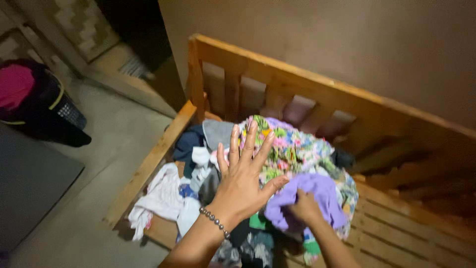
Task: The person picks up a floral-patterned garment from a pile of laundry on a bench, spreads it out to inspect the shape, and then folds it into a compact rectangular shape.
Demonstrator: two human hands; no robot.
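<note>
My left hand (245,173), with a beaded bracelet on the wrist, hovers with fingers spread over a heap of clothes on a wooden slatted bed frame (277,79). It is just above a bright floral garment (297,149). My right hand (303,206) grips a lilac purple cloth (317,191) at the front of the heap. A white garment (161,196) hangs over the frame's left rail, and dark blue and grey pieces (201,139) lie behind it.
A dark laundry basket (54,106) with pink fabric in it stands on the concrete floor at the left. A dark mat (29,183) lies below it. A plain wall runs behind the frame, and bare slats (406,233) show at the right.
</note>
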